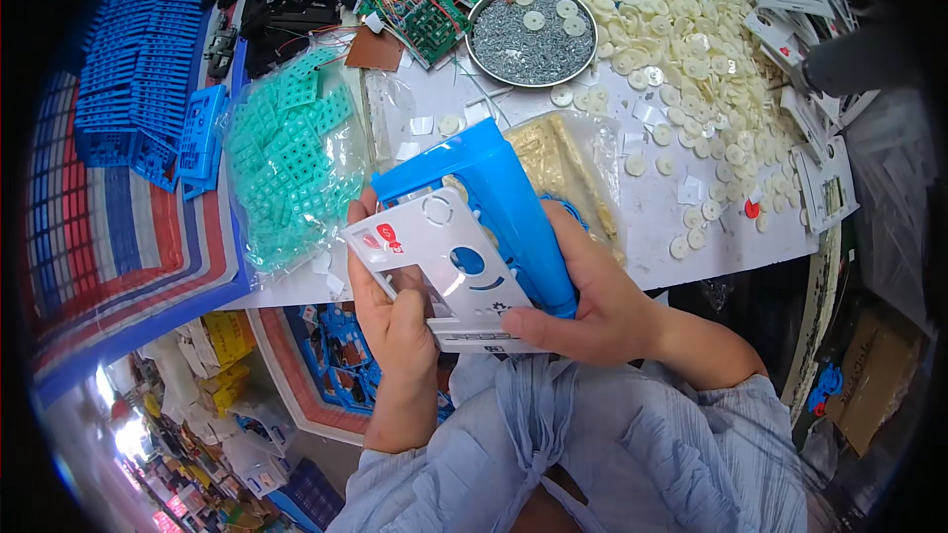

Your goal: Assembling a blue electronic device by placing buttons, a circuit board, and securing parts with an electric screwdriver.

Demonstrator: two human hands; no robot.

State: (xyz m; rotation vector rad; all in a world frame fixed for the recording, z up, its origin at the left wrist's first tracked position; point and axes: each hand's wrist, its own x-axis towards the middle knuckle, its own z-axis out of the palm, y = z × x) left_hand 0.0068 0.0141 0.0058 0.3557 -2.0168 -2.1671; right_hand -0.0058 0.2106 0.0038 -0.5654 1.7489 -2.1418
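My two hands hold a white plastic faceplate [420,249] laid against a blue plastic housing [523,222], above the near edge of the table. The faceplate has a round hole, a curved slot, a window and red markings. My left hand [390,326] grips its left edge, thumb in front and fingers partly hidden behind. Around the right side of the housing curls my right hand [602,296], its thumb pressing the faceplate's lower right corner. The two parts sit at an angle, so the housing's upper side shows past the faceplate. Whether they are joined I cannot tell.
Behind stand a bag of green plastic pieces [286,173], a round tray of small metal screws [523,3], circuit boards with wires [430,20] and a heap of cream discs [681,20]. Blue housings [138,69] are stacked left; white faceplates [825,188] lie right.
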